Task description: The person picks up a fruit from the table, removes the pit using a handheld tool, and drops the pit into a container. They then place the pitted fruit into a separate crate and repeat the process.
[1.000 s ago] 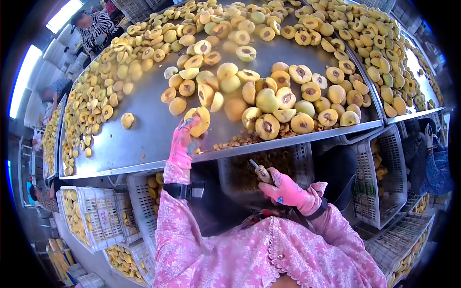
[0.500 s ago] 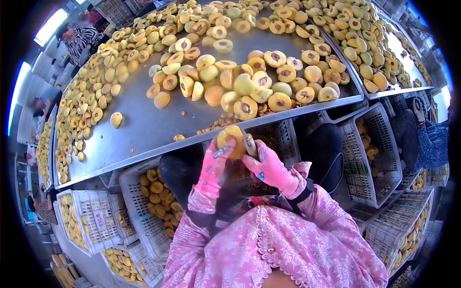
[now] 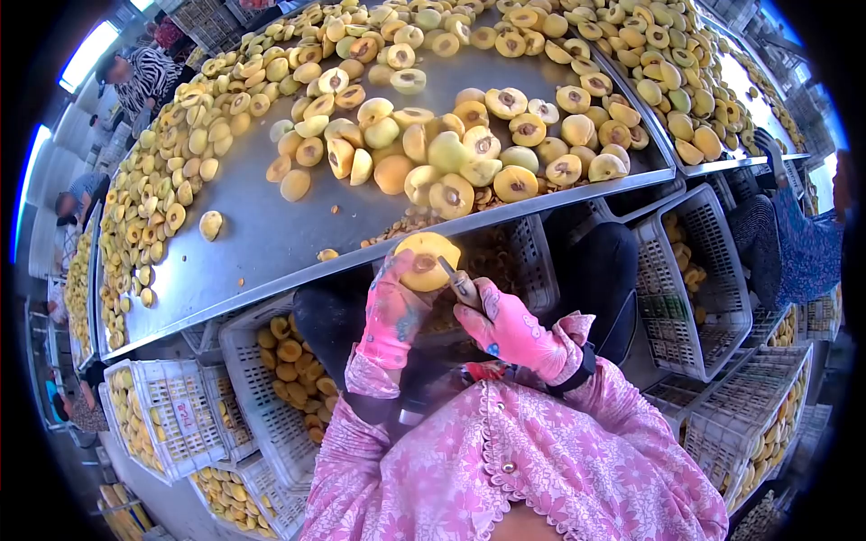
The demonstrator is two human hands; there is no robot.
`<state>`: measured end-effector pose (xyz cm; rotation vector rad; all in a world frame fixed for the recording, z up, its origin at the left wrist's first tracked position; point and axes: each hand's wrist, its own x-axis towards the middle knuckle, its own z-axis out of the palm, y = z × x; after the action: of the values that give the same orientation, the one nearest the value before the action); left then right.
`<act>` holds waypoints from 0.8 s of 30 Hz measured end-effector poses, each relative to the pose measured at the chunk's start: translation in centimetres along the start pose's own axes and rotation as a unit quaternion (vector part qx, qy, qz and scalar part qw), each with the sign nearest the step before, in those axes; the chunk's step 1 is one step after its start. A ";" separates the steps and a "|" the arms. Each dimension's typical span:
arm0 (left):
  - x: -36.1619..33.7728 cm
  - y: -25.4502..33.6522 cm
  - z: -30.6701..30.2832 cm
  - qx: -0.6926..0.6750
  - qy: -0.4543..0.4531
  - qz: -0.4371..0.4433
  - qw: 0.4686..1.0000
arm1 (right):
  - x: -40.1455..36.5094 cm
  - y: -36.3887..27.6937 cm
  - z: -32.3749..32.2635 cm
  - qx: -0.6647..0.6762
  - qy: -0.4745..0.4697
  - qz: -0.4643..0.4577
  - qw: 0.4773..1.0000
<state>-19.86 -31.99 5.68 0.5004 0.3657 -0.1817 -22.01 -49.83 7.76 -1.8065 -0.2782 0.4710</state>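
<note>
In a pink glove, my left hand point(image 3: 394, 309) is closed around a yellow apricot half point(image 3: 428, 261), whose cut face and brown pit face up at me. My right hand point(image 3: 507, 326), gloved too, grips the handle of a small pitting knife point(image 3: 462, 284). The blade tip meets the cut face near the pit. Both hands are just in front of the metal table's edge, above a crate point(image 3: 538, 266) holding loose brown pits. Behind them on the table lies a pile of halved apricots point(image 3: 451, 197), many with pits showing.
A steel table point(image 3: 262, 243) carries heaps of apricot halves. White plastic crates point(image 3: 262, 397) of fruit stand at my left, with more crates point(image 3: 699, 288) at my right. A person point(image 3: 803, 243) sits at the far right; another person in stripes point(image 3: 149, 77) is at the upper left.
My left hand has turned the apricot so its cut, pitted face now shows. My right hand has drawn slightly back, bringing the knife blade into view. The person at right has an arm reaching up.
</note>
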 end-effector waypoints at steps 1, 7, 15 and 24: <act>0.0 -0.2 0.1 0.003 0.008 -0.005 1.000 | 0.1 0.6 0.3 -0.008 0.003 -0.004 1.000; 0.2 -1.5 0.5 -0.015 0.001 -0.011 1.000 | 0.1 0.5 0.8 -0.015 0.023 -0.015 0.999; 0.1 -2.0 1.3 0.070 -0.005 0.060 0.996 | 0.2 1.2 1.5 -0.056 0.067 -0.055 0.995; 0.9 -3.2 1.1 0.142 0.070 0.102 0.982 | 0.8 3.3 2.3 -0.066 0.066 -0.060 0.994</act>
<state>-19.54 -35.39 4.88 0.8312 0.4247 0.0006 -22.54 -48.44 3.93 -1.9280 -0.3299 0.2527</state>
